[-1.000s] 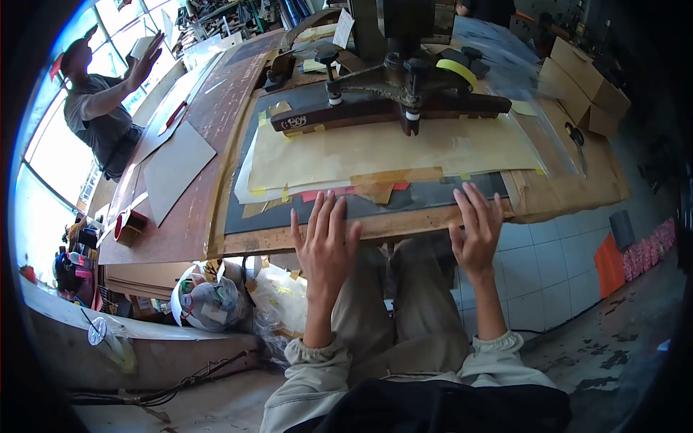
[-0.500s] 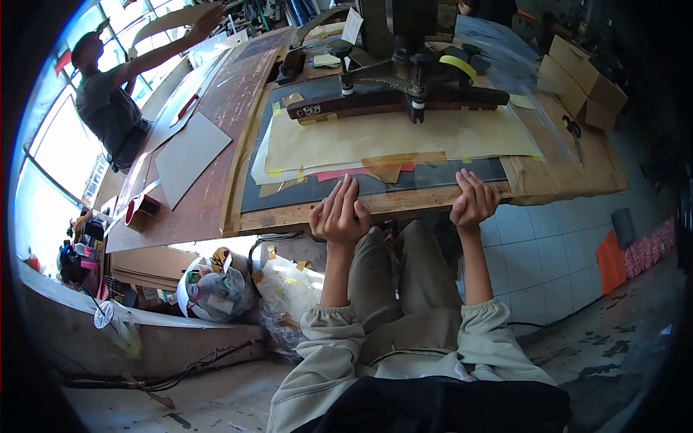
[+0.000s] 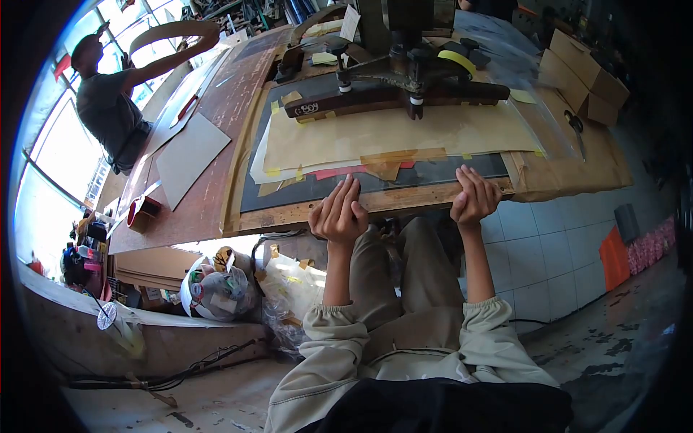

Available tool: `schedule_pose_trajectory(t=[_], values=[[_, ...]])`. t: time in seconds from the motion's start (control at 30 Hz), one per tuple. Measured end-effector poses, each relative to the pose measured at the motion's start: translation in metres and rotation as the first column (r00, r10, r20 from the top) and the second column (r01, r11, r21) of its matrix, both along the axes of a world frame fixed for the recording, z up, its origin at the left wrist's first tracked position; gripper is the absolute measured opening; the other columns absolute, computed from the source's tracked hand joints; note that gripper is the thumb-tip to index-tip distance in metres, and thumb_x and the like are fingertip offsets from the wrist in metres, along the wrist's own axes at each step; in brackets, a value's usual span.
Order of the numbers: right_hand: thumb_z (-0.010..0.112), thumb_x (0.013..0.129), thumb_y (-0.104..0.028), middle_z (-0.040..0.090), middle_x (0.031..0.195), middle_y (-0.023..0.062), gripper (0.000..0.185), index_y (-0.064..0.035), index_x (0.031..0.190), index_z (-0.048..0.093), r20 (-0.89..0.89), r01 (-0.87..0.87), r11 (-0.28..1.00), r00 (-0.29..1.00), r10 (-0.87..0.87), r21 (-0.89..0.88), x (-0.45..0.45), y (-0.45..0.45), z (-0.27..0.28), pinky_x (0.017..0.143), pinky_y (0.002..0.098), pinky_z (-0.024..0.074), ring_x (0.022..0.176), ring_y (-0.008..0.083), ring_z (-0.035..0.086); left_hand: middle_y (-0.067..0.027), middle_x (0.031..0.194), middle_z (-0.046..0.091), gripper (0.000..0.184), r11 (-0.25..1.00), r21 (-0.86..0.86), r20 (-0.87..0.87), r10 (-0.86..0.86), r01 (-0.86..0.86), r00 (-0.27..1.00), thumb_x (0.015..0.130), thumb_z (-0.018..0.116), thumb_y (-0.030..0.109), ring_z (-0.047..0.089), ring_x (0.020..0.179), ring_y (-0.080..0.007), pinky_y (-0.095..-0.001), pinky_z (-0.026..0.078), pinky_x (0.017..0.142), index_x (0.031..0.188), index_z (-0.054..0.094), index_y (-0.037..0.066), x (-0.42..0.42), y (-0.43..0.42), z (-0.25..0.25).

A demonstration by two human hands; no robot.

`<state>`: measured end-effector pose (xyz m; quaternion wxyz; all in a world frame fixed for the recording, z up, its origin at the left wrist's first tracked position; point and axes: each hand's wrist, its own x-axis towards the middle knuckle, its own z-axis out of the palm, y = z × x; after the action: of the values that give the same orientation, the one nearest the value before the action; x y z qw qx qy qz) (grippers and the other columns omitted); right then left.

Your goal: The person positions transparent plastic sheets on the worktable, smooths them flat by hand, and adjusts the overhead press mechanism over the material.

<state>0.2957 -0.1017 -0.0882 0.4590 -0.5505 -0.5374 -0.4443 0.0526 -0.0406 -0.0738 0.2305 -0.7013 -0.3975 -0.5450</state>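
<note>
My left hand (image 3: 337, 211) is raised at the front edge of the workbench, its fingers curled together and the thumb against them. Level with it, my right hand (image 3: 476, 196) is closed in much the same way. A faint glossy strip spans the gap between them, but what the fingers hold is too clear to make out. Just beyond lies a dark mat (image 3: 317, 196) carrying a cream sheet (image 3: 325, 148) with bits of yellow tape. Brown tape (image 3: 404, 156) and a pink piece (image 3: 332, 173) show at its near edge. A dark press bar (image 3: 346, 106) rests over the sheet.
Scissors (image 3: 575, 130) and a cardboard box (image 3: 585, 76) are at right. A yellow tape roll (image 3: 458, 63) hangs by the press. At left are a grey board (image 3: 191, 159), a red tape roll (image 3: 143, 213) and another person (image 3: 108, 101) holding a curved sheet.
My hands stay almost where they were. The other person at left has shifted the curved sheet slightly and lowered an arm. The view has tilted a little.
</note>
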Motion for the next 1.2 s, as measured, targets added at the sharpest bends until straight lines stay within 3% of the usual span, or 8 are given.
schedule_pose_trajectory(t=[1.2], values=[[0.031,0.098,-0.026,0.073,0.098,0.0047,0.045,-0.0077,0.097,0.073,-0.021,0.003,1.000,1.000,-0.003,-0.014,-0.0012,-0.0005,-0.0009,0.089,0.0333,0.0390,0.091,0.0205,0.068,0.0073,0.099,0.074,0.036,1.000,0.015,0.003,0.001,-0.001,1.000,0.092,0.040,0.023,0.069,0.093,-0.0036,-0.0237,0.039,0.089,0.092,0.076,0.021,-0.0002,0.0004,-0.0032]])
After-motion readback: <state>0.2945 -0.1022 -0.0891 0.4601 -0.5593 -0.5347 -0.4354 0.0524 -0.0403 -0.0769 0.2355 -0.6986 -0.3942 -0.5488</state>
